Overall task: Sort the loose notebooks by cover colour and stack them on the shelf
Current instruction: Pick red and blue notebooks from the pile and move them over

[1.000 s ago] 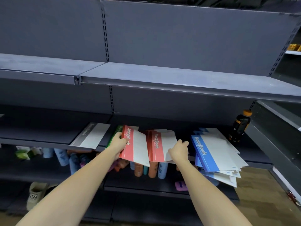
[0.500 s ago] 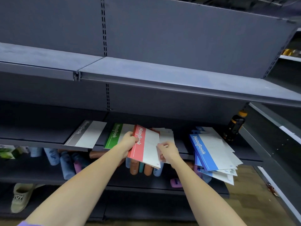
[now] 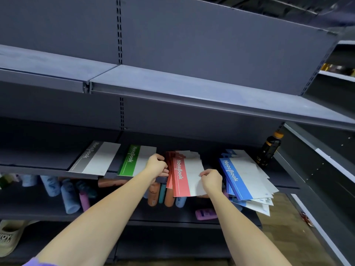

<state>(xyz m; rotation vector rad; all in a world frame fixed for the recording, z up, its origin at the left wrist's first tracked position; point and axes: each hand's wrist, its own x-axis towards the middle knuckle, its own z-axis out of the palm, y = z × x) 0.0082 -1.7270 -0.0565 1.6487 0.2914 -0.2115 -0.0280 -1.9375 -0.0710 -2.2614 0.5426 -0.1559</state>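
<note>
Head view: dark grey metal shelf (image 3: 48, 166) holds red notebooks (image 3: 180, 177).

A dark bottle (image 3: 269, 150) stands above rolled towels (image 3: 70, 196).

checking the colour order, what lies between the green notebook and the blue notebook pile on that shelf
In the head view, the red notebook stack lies between the green notebook and the blue notebook pile, with the left hand and right hand holding its sides.

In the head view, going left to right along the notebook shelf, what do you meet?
Grey notebook → green notebook → left hand → red notebooks → right hand → blue notebooks → dark bottle.
</note>
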